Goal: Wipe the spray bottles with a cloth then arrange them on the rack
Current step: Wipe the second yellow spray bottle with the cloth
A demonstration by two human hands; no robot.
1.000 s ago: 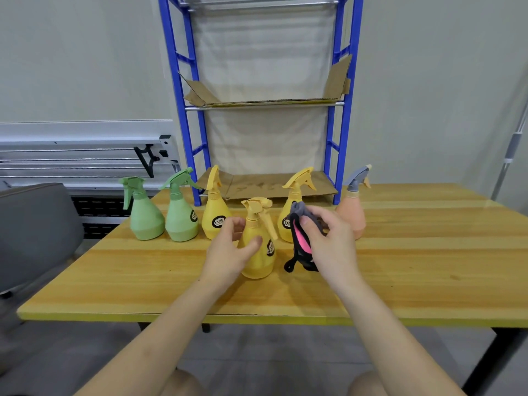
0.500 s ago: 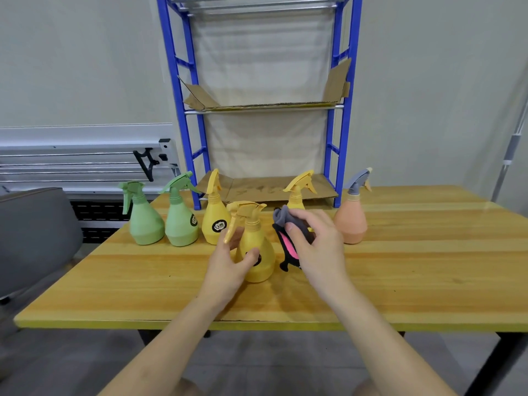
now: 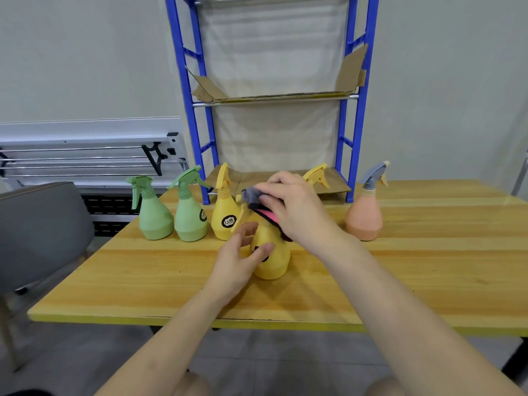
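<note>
A yellow spray bottle [image 3: 273, 261] stands on the wooden table [image 3: 400, 270], in front of the row. My left hand [image 3: 238, 258] grips its body from the left. My right hand [image 3: 297, 207] holds a grey, black and pink cloth [image 3: 258, 204] pressed over the bottle's spray head, which is hidden. Behind stand two green bottles [image 3: 153, 212] [image 3: 190, 215], a yellow bottle [image 3: 224, 212], another yellow bottle [image 3: 315, 177] mostly hidden by my right hand, and a peach bottle with a grey head [image 3: 365, 215]. The blue rack [image 3: 353, 115] stands at the table's back edge.
The rack's shelves are lined with cardboard [image 3: 274, 95], and nothing stands on them. A grey chair [image 3: 37, 230] sits at the left of the table. A metal rail unit [image 3: 85, 150] runs along the wall behind.
My right hand has moved the cloth from beside the yellow bottle up and left onto its spray head. My left hand has kept its hold on the bottle's body.
</note>
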